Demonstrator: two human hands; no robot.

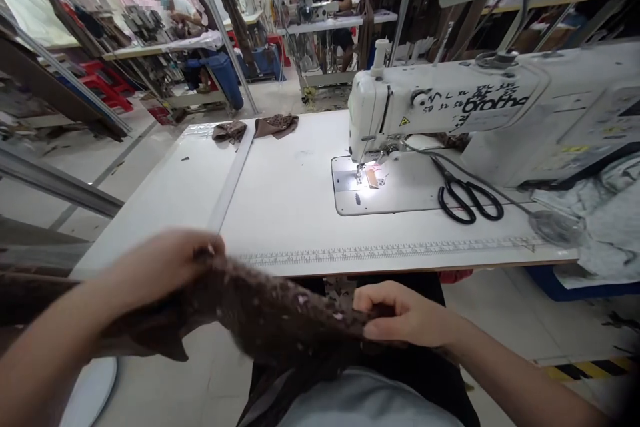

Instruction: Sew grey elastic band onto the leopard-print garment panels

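A length of dark brown fabric with small light specks (280, 310) stretches between my two hands, above my lap and in front of the table's near edge. My left hand (165, 260), smeared by motion, grips it at the left, and more brown cloth trails beyond that wrist. On the other end, my right hand (397, 312) pinches the fabric between thumb and curled fingers. A white sewing machine (430, 100) stands on the white table (280, 207), its lamp lighting the needle plate. Parts of the cloth over my lap blur into shadow.
Black-handled scissors (470, 197) lie right of the needle plate. A measuring tape (320, 255) runs along the front edge. Two brown patterned pieces (276, 125) rest at the back left. Pale cloth (600, 220) is heaped at the right. Other people work at machines behind.
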